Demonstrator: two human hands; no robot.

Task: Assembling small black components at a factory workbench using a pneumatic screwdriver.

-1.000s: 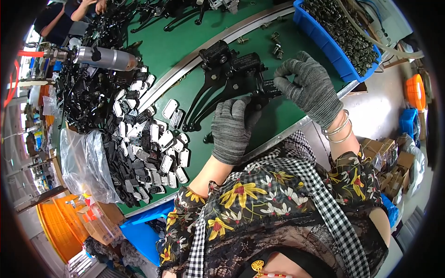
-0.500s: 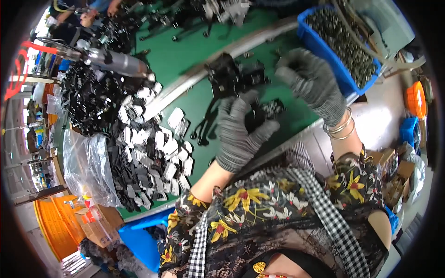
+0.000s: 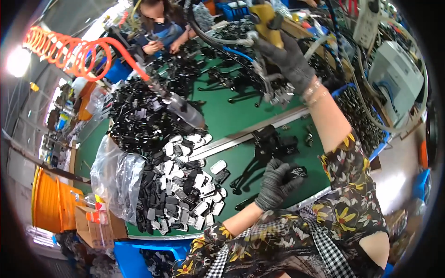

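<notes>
My left hand [image 3: 272, 187], in a grey knit glove, is low over the green worktable [image 3: 227, 113], its fingers closed around a small black part [image 3: 297, 173] with pale print on top. Just beyond it lie black lever assemblies [image 3: 273, 141] with long thin arms. My right hand [image 3: 294, 62], gloved too, reaches up and forward with its fingers around a yellow hanging tool [image 3: 268, 25], partly hidden by the glove. A few small metal pieces [image 3: 309, 135] lie right of the lever assemblies.
Left are heaped white and black rectangular pieces [image 3: 185, 185], a pile of black parts [image 3: 139, 120] and a clear plastic bag [image 3: 116, 176]. A grey cylindrical air tool [image 3: 185, 111] hangs on a red coiled hose [image 3: 69, 51]. A metal strip [image 3: 250, 132] crosses the table. A co-worker [image 3: 160, 32] sits opposite.
My right hand has risen from beside the blue bin of small parts up to the yellow tool and closed on it. My left hand's fingers have drawn in around the black part. The view has tilted up.
</notes>
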